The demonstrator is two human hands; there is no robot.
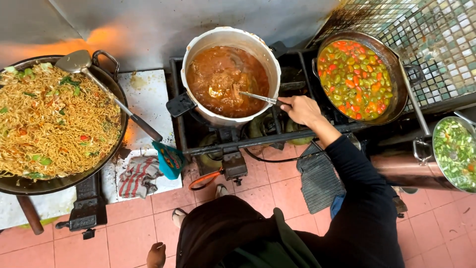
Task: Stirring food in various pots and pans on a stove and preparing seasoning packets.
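Observation:
My right hand (301, 109) grips the handle of a metal ladle (255, 97) whose bowl is sunk in a brown, oily curry. The curry fills a large white metal pot (198, 49) standing on a black gas burner at the centre. My dark sleeve runs back from the hand toward the lower right. My left hand is not in view.
A big wok of fried noodles (49, 119) with a spatula (99, 82) resting in it sits at left. A dark pan of red and green vegetables (354, 79) is at right, a steel pot of greens (453, 151) further right. A striped cloth (139, 176) lies on the white ledge. My sandalled feet stand on the pink tiled floor (277, 193).

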